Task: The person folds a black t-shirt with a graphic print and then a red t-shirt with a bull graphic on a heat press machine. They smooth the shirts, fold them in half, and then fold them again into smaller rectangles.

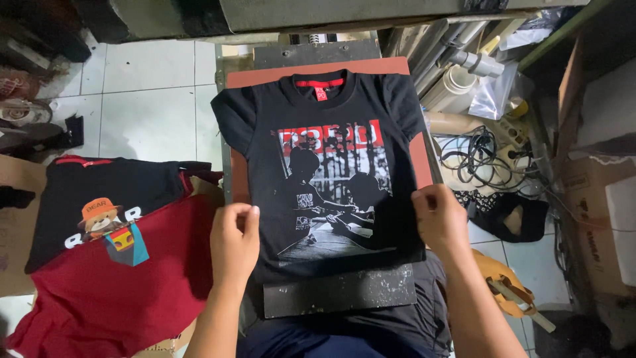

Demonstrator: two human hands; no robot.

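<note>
Both our hands, left hand (233, 242) and right hand (438, 219), pinch the black printed shirt (331, 166), fingers clenched on its side edges; we'd best pull evenly, keeping it flat on the orange platen (252, 74).

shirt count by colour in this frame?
Black cotton T-shirts: 2, namely the one with the red-and-grey print spread on the reddish press platen, held by both hands, and the one with the bear print
Dark red T-shirts: 1
Total: 3
</note>
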